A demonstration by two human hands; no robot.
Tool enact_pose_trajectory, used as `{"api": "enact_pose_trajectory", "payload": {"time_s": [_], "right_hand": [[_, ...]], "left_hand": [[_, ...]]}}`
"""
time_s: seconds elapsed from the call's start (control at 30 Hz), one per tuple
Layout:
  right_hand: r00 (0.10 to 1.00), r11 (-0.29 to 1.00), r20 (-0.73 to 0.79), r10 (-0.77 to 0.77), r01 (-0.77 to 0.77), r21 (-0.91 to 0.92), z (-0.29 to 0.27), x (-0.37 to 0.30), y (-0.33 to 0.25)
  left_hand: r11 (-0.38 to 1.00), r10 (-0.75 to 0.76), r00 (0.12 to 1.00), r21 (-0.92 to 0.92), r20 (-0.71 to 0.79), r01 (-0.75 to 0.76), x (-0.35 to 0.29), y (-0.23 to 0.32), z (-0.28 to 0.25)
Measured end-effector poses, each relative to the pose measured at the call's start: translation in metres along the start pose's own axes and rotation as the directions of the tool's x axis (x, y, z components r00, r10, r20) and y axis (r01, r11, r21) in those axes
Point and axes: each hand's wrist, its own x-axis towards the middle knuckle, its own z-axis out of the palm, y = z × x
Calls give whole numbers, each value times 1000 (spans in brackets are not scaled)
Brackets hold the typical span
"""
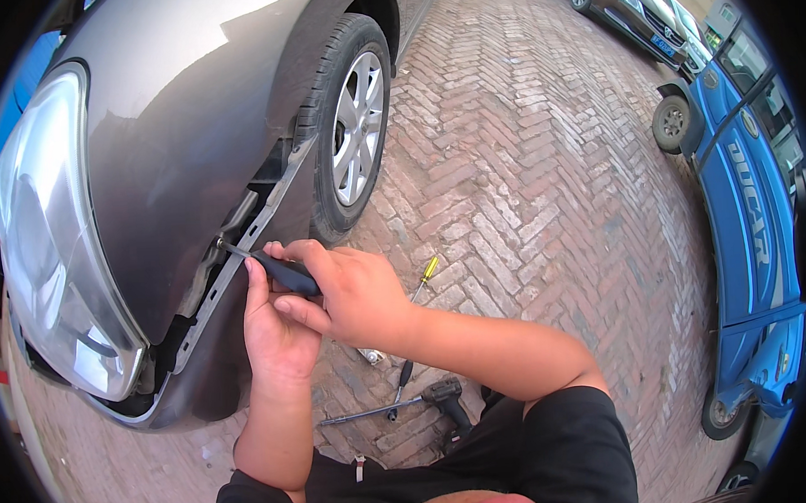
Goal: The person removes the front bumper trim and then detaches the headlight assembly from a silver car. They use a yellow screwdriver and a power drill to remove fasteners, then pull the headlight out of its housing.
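Observation:
A black-handled screwdriver (287,274) points up and left into the gap between the grey car's fender (179,162) and its loosened bumper (232,349). Its tip meets a small screw (220,243) at the fender's lower edge. My right hand (364,289) is closed round the handle. With finger and thumb, my left hand (279,338) steadies the screwdriver where shaft and handle join. Along the bumper's top edge runs a slotted strip (254,231), standing away from the fender.
The headlight (51,231) is at left, the front wheel (357,128) beyond my hands. On the brick paving (527,210) lie a yellow-handled screwdriver (430,268), a ratchet with a long bar (370,414) and a black power driver (445,395). A blue vehicle (748,227) stands at right.

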Motion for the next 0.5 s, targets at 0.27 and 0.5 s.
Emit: {"api": "enact_pose_trajectory", "payload": {"time_s": [0.27,0.5], "right_hand": [[932,871,-51,-358,313,-380,0,5,2],[998,998,-4,60,-60,-37,6,1,2]], "left_hand": [[998,-41,999,43,-13,42,0,4,0],[993,92,995,78,-37,-89,-6,-7,5]]}}
